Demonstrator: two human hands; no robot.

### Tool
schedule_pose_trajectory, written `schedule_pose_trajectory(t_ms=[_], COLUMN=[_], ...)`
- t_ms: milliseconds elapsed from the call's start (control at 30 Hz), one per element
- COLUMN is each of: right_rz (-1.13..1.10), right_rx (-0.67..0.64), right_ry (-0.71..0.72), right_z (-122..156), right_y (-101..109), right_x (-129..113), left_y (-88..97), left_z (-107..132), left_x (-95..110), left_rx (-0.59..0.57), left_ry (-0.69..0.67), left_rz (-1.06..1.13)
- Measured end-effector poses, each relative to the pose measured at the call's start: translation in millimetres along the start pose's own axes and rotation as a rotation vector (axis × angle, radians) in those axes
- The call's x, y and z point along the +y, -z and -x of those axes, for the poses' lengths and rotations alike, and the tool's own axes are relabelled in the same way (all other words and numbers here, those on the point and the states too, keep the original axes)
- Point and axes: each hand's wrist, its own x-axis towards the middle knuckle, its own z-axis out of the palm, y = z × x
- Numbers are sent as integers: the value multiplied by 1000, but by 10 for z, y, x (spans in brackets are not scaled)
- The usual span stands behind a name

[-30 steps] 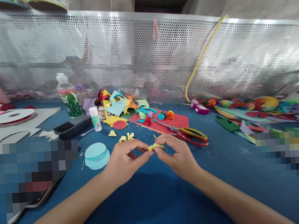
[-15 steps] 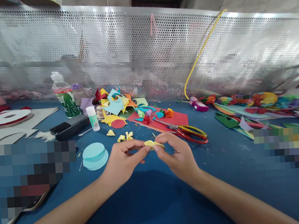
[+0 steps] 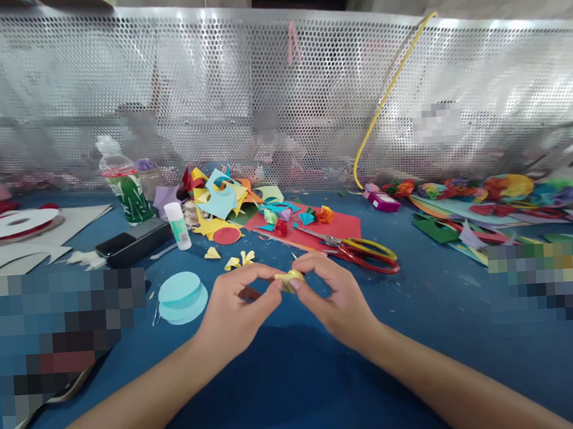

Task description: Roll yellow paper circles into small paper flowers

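While both hands, left hand (image 3: 234,311) and right hand (image 3: 335,295), pinch the small yellow folded paper piece (image 3: 289,280) above the blue worktop (image 3: 296,376), keep fingertip pressure even

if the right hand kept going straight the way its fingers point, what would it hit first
The right hand points left, so it would first meet the left hand, already touching the same yellow paper piece; depth looks level.

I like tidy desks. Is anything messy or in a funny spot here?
Yes. Cut paper scraps lie heaped behind the hands, and the scissors rest half on the red sheet. Both hands pinch a small yellow paper piece.
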Motion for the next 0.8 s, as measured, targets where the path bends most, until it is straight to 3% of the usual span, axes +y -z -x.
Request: schedule_pose_trajectory(t_ms=[500, 800], right_rz=[-26, -89], right_rx=[-34, -48], right_ry=[45, -2], right_z=[2, -9], right_y=[41, 38], right_x=[9, 30], left_y=[36, 21], left_z=[10, -15], left_x=[10, -16], left_rx=[-79, 7], left_ry=[-151, -48], left_rz=[-4, 56])
